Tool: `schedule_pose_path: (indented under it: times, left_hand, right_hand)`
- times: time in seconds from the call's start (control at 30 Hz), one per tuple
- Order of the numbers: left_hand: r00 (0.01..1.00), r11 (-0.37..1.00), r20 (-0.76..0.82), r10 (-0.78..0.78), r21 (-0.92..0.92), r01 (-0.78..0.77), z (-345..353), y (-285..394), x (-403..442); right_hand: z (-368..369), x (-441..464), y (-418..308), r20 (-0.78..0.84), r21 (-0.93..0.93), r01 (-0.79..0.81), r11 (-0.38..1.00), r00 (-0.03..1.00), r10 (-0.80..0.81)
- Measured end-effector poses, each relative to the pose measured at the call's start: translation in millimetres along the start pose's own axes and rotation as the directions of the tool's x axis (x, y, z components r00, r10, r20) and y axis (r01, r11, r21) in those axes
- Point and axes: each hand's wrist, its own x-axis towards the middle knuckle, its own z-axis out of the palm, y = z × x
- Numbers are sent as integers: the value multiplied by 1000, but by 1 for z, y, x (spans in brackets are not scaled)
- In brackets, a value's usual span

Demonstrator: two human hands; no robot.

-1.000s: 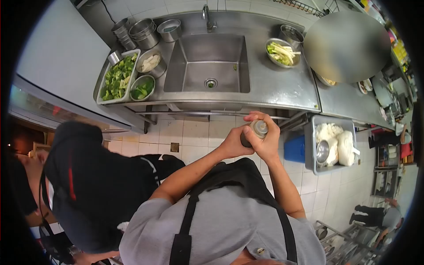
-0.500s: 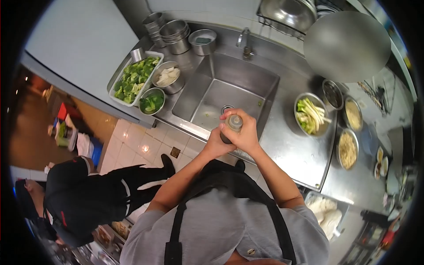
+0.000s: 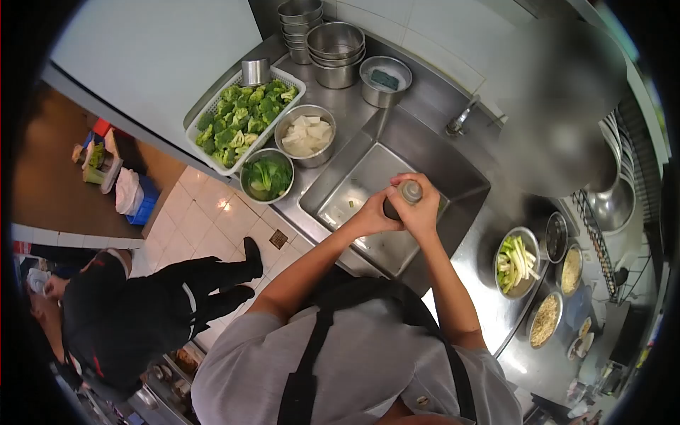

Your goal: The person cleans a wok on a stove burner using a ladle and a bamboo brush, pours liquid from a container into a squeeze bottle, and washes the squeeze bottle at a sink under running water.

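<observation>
Found bottle (image 3: 410, 190) gripped between left hand (image 3: 373, 214) and right hand (image 3: 423, 214), overlapping the sink (image 3: 462, 185) in view. Could not judge its height above the sink. Saw left hand wrapped about the dark lower body, right hand closed around the upper part, nearer to the translucent top. Read the long axis as tilted, running from the left palm up toward the camera and slightly rightward, top end uppermost. Could not identify the contents; noted most of the body hidden by both hands.

Noted faucet (image 3: 460, 119) beyond the sink, well apart from the bottle. Logged leafy-greens bowl (image 3: 268, 176) near the sink's left side, bowl of white chunks (image 3: 308, 133) beside it, then broccoli (image 3: 244, 117) in a white basket (image 3: 203, 160). Recorded cut stalks (image 3: 517, 262) in a steel bowl on the bench (image 3: 464, 283), right of the right arm.
</observation>
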Motion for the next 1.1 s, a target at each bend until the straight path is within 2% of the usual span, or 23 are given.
schedule_pose_path:
  times: [0.03,0.07,0.1,0.17,0.2,0.23,0.3,0.33,0.43,0.47,0.53,0.6,0.67,0.77,0.87,0.97,1.07,1.1]
  left_hand:
    - [997,997,9,74,-4,-74,-11,-2,11]
    - [988,919,107,-109,-367,142,-26,-6,20]
    - [933,673,266,-241,-646,358,-42,-11,25]
    - [852,185,436,-289,-848,497,-60,-19,39]
    - [863,62,416,-287,-891,450,-62,-18,49]
    - [871,-63,396,-291,-916,395,-62,-19,60]
    - [873,-64,273,-404,-961,270,-55,-58,85]
    - [863,-54,207,-461,-977,205,-54,-84,96]
    - [839,-187,283,-465,-957,219,-79,-160,117]
    - [777,-120,255,-575,-966,228,-87,-147,124]
    - [740,-93,236,-629,-969,230,-100,-137,133]
    - [715,-89,204,-669,-977,195,-104,-147,142]
    - [701,-108,164,-695,-986,124,-100,-171,150]
    - [689,-2,71,-722,-995,101,-100,-161,162]
    - [554,-156,195,-809,-981,117,-107,-127,177]
    - [696,-309,358,-622,-929,203,-115,-159,185]
    - [714,-185,323,-621,-946,267,-111,-163,194]
    - [724,-139,310,-617,-947,288,-110,-162,201]
  right_hand:
    - [8,7,6,-30,-4,6,1000,1000,-6]
    - [15,17,13,-60,-8,14,1000,998,-14]
    - [23,26,20,-89,-12,19,1000,996,-20]
    - [38,45,33,-52,-69,108,992,992,-112]
    - [46,55,33,-33,-96,152,984,987,-156]
    - [51,64,31,87,-184,150,971,987,-136]
    - [56,84,18,316,-346,171,923,947,-57]
    - [57,97,9,428,-426,136,895,902,66]
    - [40,151,27,587,-487,142,862,783,203]
    - [39,180,43,584,-522,228,822,798,149]
    - [51,247,75,489,-557,160,815,857,165]
    - [73,312,134,397,-593,196,781,915,71]
    - [98,356,165,388,-609,257,750,922,-1]
    - [123,386,213,434,-748,273,604,891,135]
    - [127,400,265,482,-670,214,710,854,197]
    - [114,411,260,281,-681,91,726,949,145]
    - [77,387,187,193,-618,101,780,981,25]
    - [65,366,175,193,-532,112,839,981,-8]
